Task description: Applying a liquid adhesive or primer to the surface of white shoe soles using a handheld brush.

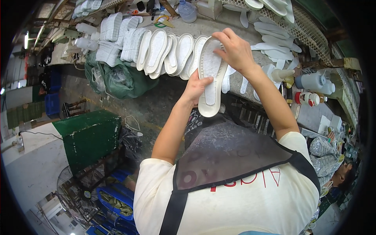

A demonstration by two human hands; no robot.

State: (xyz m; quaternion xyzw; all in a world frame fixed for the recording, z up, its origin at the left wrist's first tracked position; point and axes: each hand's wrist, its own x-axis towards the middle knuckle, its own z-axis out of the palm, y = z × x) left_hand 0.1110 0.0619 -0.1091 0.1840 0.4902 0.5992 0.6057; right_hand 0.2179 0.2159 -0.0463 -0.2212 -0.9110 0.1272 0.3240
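Note:
A cream shoe sole (209, 111) is held up over the table's front edge, its inner side facing me. Inside its raised rim lies a pale grey-white fibrous pad (212, 65). My left hand (194, 88) is closed around the sole's left side near the middle, the thumb lying over the pad. At the far end, my right hand (238, 50) is closed on the rim, with fingertips over the edge and another digit against the pad. Just left of it, several similar soles (156, 47) with pads stand in a leaning row.
Stacks of whitish sheet pieces (111, 27) continue the row leftward. More flat white pieces (274, 37) lie at the right. Bottles (311, 82) stand by the right edge, a clear jug (187, 11) at the back. A green bag (121, 80) sits below the table, a green-and-white box (88, 135) at left.

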